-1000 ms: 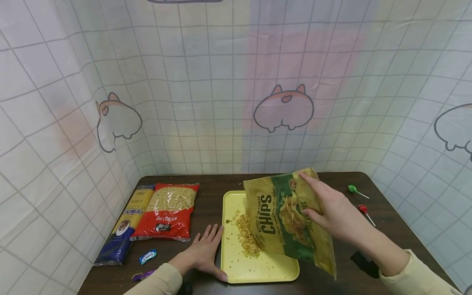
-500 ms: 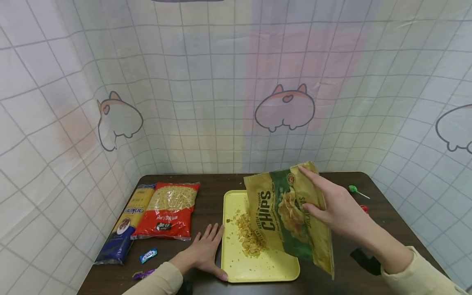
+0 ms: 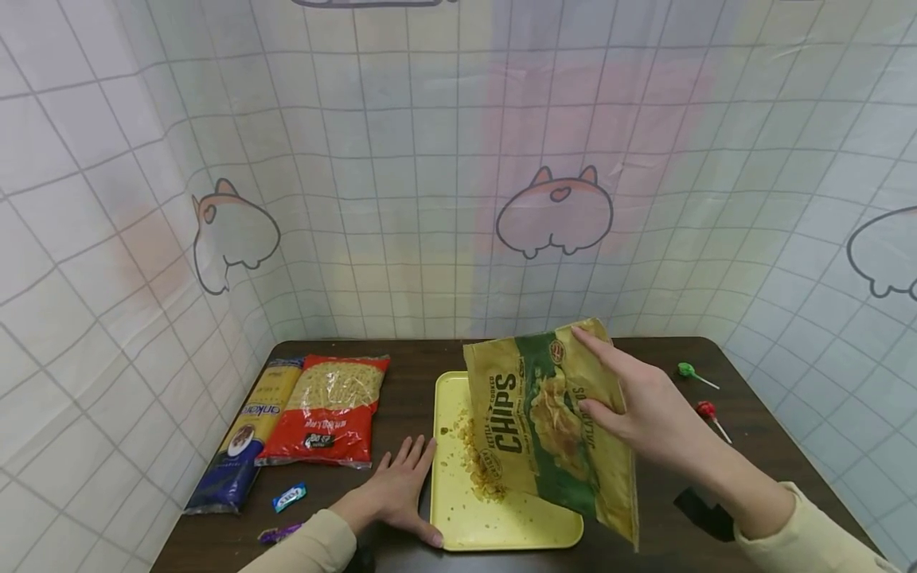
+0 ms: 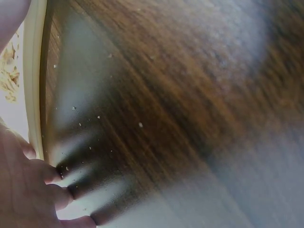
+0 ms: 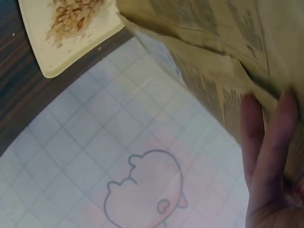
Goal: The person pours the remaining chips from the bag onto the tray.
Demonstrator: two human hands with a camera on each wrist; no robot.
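Note:
My right hand grips a gold-and-green bag of chips, thumb on its printed front and fingers behind. The bag is tilted over the yellow tray, its left edge above a pile of broken chips. Part of the pile is hidden by the bag. In the right wrist view, two fingers press along the back of the bag. My left hand rests spread at the tray's left side, with thumb and fingertips right at the rim. Crumbs dot the dark wood beside that hand in the left wrist view.
Left of the tray lie a red bag of pasta and a blue-and-yellow pasta pack. A small blue wrapped sweet and a purple wrapper lie nearer. Green and red lollipops lie right. A curtain surrounds the table.
The chip bag rose slightly, then shifted left over the tray with my right hand. The red lollipop, partly covered half a second ago, shows fully again. My left hand stays put.

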